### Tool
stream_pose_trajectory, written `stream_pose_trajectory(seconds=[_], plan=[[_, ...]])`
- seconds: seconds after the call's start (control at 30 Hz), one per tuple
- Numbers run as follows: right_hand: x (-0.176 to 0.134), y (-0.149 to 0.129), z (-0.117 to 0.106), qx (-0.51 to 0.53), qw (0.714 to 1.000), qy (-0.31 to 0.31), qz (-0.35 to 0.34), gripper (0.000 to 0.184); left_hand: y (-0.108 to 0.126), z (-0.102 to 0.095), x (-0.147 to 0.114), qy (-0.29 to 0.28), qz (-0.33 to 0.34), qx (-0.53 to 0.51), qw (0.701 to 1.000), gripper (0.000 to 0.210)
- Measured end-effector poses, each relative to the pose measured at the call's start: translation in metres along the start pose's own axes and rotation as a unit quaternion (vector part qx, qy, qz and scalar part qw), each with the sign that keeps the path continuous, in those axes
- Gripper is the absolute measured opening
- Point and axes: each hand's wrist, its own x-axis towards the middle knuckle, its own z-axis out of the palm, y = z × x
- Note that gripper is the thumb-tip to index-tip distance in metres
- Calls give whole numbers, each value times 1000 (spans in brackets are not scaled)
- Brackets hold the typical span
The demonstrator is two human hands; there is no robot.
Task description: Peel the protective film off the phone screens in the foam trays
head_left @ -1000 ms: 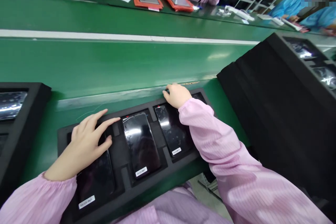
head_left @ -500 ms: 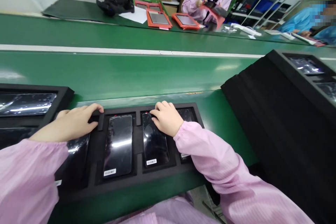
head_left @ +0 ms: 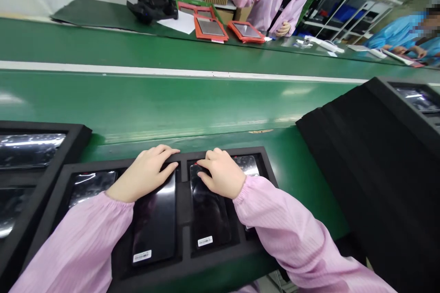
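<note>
Close by, four dark flat screens lie in a black tray point(head_left: 187, 249) on the green worktop point(head_left: 275, 139). The second screen point(head_left: 154, 224) and the third screen point(head_left: 211, 219), counting from the left, each have a white sticker at the near end. The left hand point(head_left: 147, 171) is over the far end of the second screen, with its thumb and fingers well apart. The right hand point(head_left: 222, 171) is over the far end of the third screen, its fingers bent near a little red tab. Its fingertips are partly hidden, so I can't tell if they pinch anything. The first screen point(head_left: 92, 185) is left of the left hand, and the fourth screen point(head_left: 248, 165) is partly behind the right arm. Past the worktop's white strip point(head_left: 189, 72) lie orange frames point(head_left: 211, 27). Farther back are a person in pink point(head_left: 292, 2) and a person in blue point(head_left: 395, 32).
</note>
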Motion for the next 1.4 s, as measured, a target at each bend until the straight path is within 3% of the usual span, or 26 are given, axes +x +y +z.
stream_pose_trajectory(seconds=[0.1,0.23,0.37,0.93,1.07,1.17,1.27,1.4], plan=[[-1,9,3,55,998,3,-23,25,2,-2,-3,-6,2,19,1000,42],[1,26,-2,135,987,1,-83,13,6,-2,-5,-4,-7,26,1000,41],[-1,40,-15,232,963,-9,-134,22,5,-1,-5,-9,-9,36,999,40],[-3,53,-29,299,945,-48,-121,27,5,-2,-6,-3,-10,41,999,40],[-3,53,-29,302,945,-52,-117,27,14,1,-13,27,33,52,998,56],[-3,53,-29,296,946,-52,-119,27,26,6,-21,-6,102,67,992,85],[-2,53,-28,297,945,-48,-124,26,34,13,-24,-26,103,74,992,107],[-1,54,-30,296,946,-49,-126,25,35,18,-21,-17,83,69,994,104]])
